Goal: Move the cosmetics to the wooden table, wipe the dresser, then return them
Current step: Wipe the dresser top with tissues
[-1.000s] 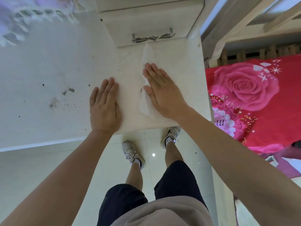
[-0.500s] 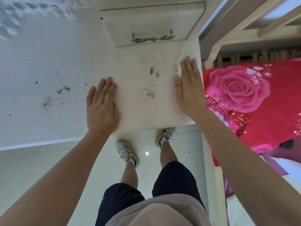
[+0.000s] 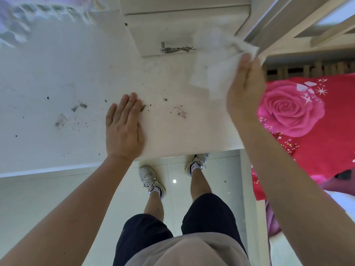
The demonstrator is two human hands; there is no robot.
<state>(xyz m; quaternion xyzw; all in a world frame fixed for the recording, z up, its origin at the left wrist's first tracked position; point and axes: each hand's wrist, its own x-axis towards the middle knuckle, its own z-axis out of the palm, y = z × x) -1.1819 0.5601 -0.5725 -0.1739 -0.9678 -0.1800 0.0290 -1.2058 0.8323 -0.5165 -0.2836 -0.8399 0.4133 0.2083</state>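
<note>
Your left hand [image 3: 123,131] lies flat on the dresser [image 3: 57,73]; your right hand [image 3: 244,89] pinches a white wipe [image 3: 215,70] above its right edge.

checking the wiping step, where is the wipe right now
Head view, upper right: the right hand holds the wipe above the dresser top's right end, just right of the drawer handle.

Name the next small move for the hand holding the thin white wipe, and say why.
Probably lower the right hand so the thin white wipe meets the white dresser top, then sweep it over the dark crumbs: the wipe is held above the surface, and the crumbs lie beside the flat left hand.
</note>
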